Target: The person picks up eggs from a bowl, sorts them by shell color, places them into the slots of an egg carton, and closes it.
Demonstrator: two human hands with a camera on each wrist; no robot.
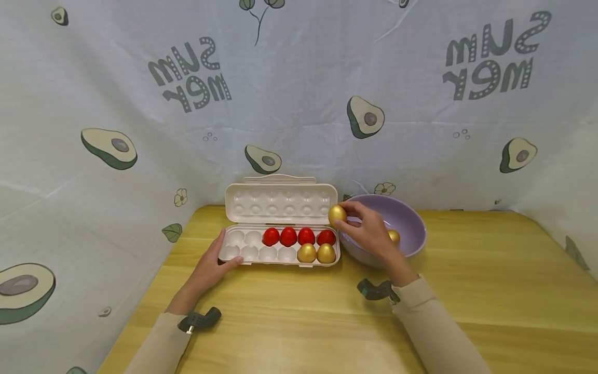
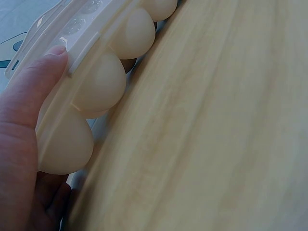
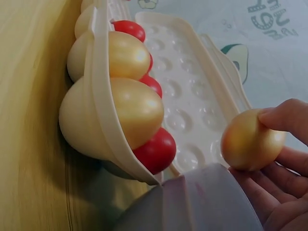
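Note:
My right hand (image 1: 371, 231) pinches a golden egg (image 3: 250, 140) between thumb and fingers, above the left rim of a purple bowl (image 1: 405, 218). Inside that bowl lies another golden egg (image 1: 394, 237). To its left is a white plastic egg carton (image 1: 252, 264), its lid (image 1: 280, 200) folded back. Several red eggs (image 1: 288, 236) fill the right part of the carton's back row. Two golden eggs (image 3: 137, 113) sit at the right end of the front row; the cups to the left hold nothing. My left hand (image 1: 207, 270) grips the carton's left end, thumb (image 2: 36, 82) over the front rim.
The wooden table (image 1: 289, 317) carries the carton and bowl near its back edge. Behind it hangs a pale cloth (image 1: 303, 104) printed with avocados and lettering. Dark wrist-worn devices (image 1: 201, 319) sit at both cuffs.

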